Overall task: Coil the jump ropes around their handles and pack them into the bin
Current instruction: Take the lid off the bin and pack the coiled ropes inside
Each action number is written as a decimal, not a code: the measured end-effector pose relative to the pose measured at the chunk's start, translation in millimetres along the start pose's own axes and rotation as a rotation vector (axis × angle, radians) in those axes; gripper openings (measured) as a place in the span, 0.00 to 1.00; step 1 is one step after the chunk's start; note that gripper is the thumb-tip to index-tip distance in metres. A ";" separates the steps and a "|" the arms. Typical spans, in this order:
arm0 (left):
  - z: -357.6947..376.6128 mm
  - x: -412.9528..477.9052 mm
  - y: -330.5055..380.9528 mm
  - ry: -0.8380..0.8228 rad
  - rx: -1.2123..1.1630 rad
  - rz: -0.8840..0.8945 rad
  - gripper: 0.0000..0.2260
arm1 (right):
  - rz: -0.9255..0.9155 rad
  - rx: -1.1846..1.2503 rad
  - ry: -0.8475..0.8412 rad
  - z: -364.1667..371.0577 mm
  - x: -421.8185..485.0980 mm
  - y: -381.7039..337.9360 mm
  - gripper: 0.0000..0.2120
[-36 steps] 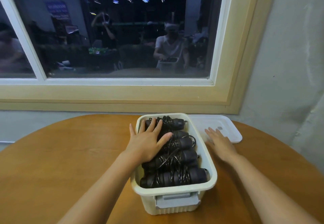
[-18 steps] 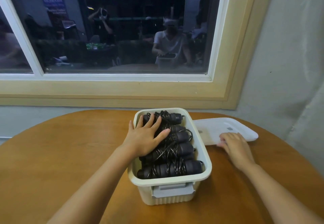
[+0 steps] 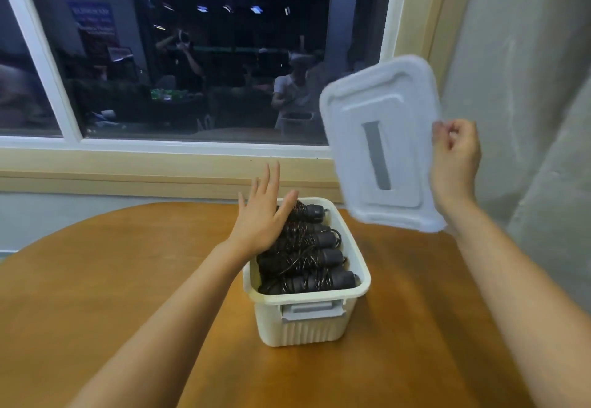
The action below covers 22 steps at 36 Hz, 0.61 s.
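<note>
Cream bin [image 3: 303, 327], black ropes [image 3: 307, 257], white lid [image 3: 380, 142] w/ grey strip.

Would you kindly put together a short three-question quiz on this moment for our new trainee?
1. True or false: the lid lies flat on the table.
2. Multiple choice: the left hand is A) gripping the lid, B) open with straight fingers over the coiled jump ropes in the bin, C) pressed flat on the table.
3. Short answer: which hand holds the lid by its edge?

Key: 1. False; it is held up in the air, tilted, to the right of the bin. 2. B. 3. The right hand.
</note>
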<state>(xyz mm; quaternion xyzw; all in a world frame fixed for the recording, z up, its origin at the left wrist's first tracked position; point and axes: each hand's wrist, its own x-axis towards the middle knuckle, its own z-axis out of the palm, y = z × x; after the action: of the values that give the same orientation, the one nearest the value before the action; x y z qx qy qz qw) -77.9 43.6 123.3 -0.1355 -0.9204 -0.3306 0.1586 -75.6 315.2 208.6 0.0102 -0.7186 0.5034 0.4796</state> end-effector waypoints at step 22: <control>-6.9 -49.1 9.3 -0.274 -0.278 -0.186 0.31 | 0.342 -0.133 -0.767 100.1 -96.6 46.5 0.24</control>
<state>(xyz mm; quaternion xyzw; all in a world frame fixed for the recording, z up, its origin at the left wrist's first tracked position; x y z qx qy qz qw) -28.5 39.0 114.8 -0.1144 -0.8875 -0.4459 -0.0191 -114.5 219.5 104.5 0.0462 -0.8673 0.4880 0.0864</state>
